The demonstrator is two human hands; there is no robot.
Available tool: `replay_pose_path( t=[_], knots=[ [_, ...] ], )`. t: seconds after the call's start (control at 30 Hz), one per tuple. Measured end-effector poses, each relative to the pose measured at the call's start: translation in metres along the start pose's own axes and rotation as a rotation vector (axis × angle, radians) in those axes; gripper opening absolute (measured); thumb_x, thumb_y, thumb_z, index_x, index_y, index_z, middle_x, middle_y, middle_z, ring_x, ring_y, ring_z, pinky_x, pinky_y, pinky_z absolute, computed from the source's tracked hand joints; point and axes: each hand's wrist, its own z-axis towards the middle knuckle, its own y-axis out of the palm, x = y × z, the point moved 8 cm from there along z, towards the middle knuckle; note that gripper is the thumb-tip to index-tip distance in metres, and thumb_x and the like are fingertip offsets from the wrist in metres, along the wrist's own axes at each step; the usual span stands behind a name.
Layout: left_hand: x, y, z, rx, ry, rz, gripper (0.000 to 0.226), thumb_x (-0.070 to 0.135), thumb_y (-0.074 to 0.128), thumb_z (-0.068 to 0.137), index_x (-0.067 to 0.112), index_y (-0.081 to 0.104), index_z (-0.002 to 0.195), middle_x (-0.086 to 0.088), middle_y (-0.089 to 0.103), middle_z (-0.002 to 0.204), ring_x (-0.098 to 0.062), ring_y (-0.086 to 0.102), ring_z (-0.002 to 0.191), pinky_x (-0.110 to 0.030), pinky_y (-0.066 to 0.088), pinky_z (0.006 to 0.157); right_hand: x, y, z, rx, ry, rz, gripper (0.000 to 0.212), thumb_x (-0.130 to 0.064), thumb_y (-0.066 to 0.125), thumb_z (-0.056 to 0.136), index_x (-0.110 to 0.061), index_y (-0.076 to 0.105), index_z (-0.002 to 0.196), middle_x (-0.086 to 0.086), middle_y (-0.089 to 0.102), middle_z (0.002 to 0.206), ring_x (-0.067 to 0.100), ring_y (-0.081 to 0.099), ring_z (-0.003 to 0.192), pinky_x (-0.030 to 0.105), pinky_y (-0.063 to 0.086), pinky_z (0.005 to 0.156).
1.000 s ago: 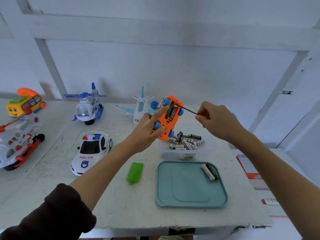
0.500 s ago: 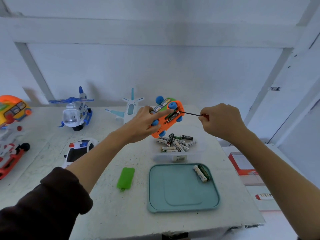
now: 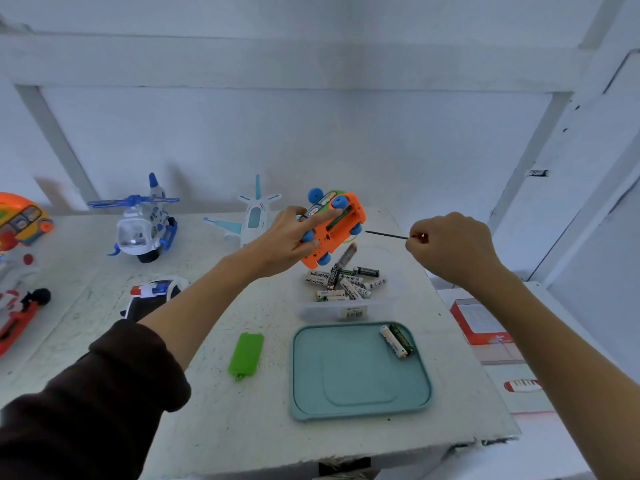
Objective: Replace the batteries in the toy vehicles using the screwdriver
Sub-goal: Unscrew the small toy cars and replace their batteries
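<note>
The left hand (image 3: pixel 282 239) grips the orange toy car (image 3: pixel 333 227) above the battery box (image 3: pixel 341 308). The right hand (image 3: pixel 450 245) pinches the screwdriver (image 3: pixel 386 234) just beside the car.

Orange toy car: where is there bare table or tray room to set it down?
Most of the teal tray is bare; only two batteries lie in its far right corner. Bare table also lies in front of the green cover, toward the near edge. The clear battery tub under the orange toy car is crowded.

Bare table (image 3: pixel 207 410) left of tray (image 3: pixel 360 410)
</note>
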Motion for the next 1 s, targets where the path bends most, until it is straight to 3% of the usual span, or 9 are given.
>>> replay_pose_path(
  t=[0.1, 0.27, 0.5, 0.7, 0.9, 1.0],
  knots=[
    [0.001, 0.0, 0.002, 0.01, -0.013, -0.061, 0.053, 0.04, 0.031, 0.089, 0.056, 0.013, 0.137, -0.012, 0.033, 0.126, -0.026, 0.031, 0.119, -0.037, 0.032, 0.099, -0.007, -0.004, 0.0, 0.051, 0.005, 0.044, 0.025, -0.024, 0.045, 0.085, -0.012, 0.065, 0.076, 0.005, 0.06, 0.063, 0.022, 0.05, 0.058, 0.024, 0.035, 0.055],
    [0.009, -0.002, 0.005, 0.063, -0.032, -0.201, 0.05, 0.038, 0.03, 0.089, 0.06, 0.014, 0.131, -0.012, 0.036, 0.122, -0.027, 0.034, 0.116, -0.036, 0.033, 0.099, -0.031, 0.001, -0.005, 0.033, -0.013, 0.166, 0.023, -0.025, 0.045, 0.09, -0.015, 0.066, 0.089, 0.005, 0.064, 0.076, 0.024, 0.053, 0.071, 0.027, 0.036, 0.061],
    [0.01, -0.001, 0.006, 0.119, -0.046, -0.255, 0.051, 0.041, 0.03, 0.09, 0.057, 0.015, 0.135, -0.011, 0.035, 0.12, -0.027, 0.04, 0.112, -0.038, 0.038, 0.1, -0.043, 0.008, -0.003, 0.014, -0.004, 0.181, 0.024, -0.025, 0.042, 0.093, -0.016, 0.063, 0.096, 0.005, 0.063, 0.081, 0.022, 0.048, 0.072, 0.026, 0.031, 0.06],
    [0.009, -0.001, 0.008, 0.287, -0.112, -0.347, 0.058, 0.038, 0.029, 0.088, 0.043, 0.018, 0.145, -0.012, 0.04, 0.108, -0.025, 0.039, 0.1, -0.03, 0.037, 0.086, -0.058, 0.019, -0.011, 0.081, -0.041, 0.169, 0.024, -0.025, 0.035, 0.097, -0.01, 0.053, 0.101, 0.006, 0.061, 0.084, 0.025, 0.049, 0.067, 0.03, 0.033, 0.057],
    [0.004, 0.002, 0.014, 0.318, -0.158, -0.475, 0.057, 0.045, 0.033, 0.086, 0.055, 0.017, 0.139, -0.016, 0.043, 0.126, -0.034, 0.048, 0.101, -0.044, 0.049, 0.083, -0.065, 0.027, -0.015, 0.096, -0.033, 0.289, 0.02, -0.022, 0.036, 0.098, -0.007, 0.049, 0.097, 0.003, 0.047, 0.071, 0.026, 0.043, 0.06, 0.029, 0.021, 0.046],
    [0.003, 0.001, 0.013, 0.288, -0.138, -0.486, 0.058, 0.045, 0.034, 0.086, 0.049, 0.02, 0.142, -0.018, 0.041, 0.123, -0.034, 0.046, 0.104, -0.045, 0.049, 0.089, -0.059, 0.025, -0.016, 0.099, -0.02, 0.315, 0.019, -0.022, 0.039, 0.096, -0.008, 0.051, 0.094, 0.006, 0.055, 0.07, 0.026, 0.046, 0.061, 0.03, 0.027, 0.048]
  ],
)
